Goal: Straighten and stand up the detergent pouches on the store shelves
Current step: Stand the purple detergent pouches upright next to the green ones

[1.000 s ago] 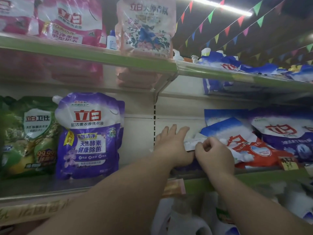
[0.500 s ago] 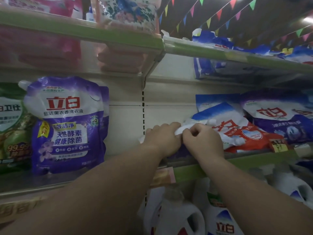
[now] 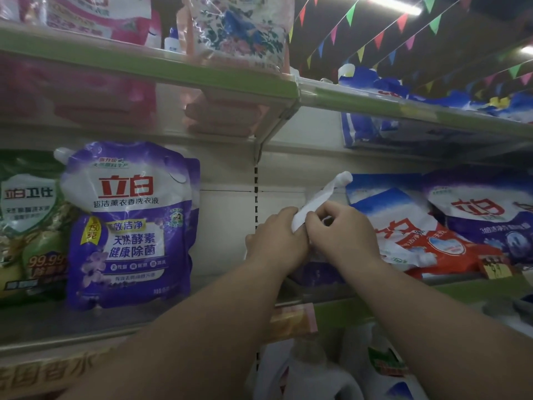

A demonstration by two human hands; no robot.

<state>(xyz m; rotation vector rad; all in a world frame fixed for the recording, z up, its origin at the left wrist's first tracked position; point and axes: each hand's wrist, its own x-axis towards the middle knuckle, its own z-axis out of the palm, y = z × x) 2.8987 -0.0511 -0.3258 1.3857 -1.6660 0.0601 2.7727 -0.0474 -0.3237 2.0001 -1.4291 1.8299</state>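
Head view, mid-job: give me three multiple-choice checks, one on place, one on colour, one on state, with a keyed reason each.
1. Where does the upright purple pouch stand?
A. left of both hands, middle shelf
B. top shelf
C. right of both hands

2. What colour is the shelf edge strip overhead?
A. red
B. green
C. black

3. What is the white pouch top doing?
A. lying untouched
B. hanging from a hook
C. pinched by both hands

Answers:
1 A: it stands beside the green pouch, left of the left hand.
2 B: the strip under the pink and floral packs reads green.
3 C: the left hand and right hand close their fingers on it, its spout end raised.
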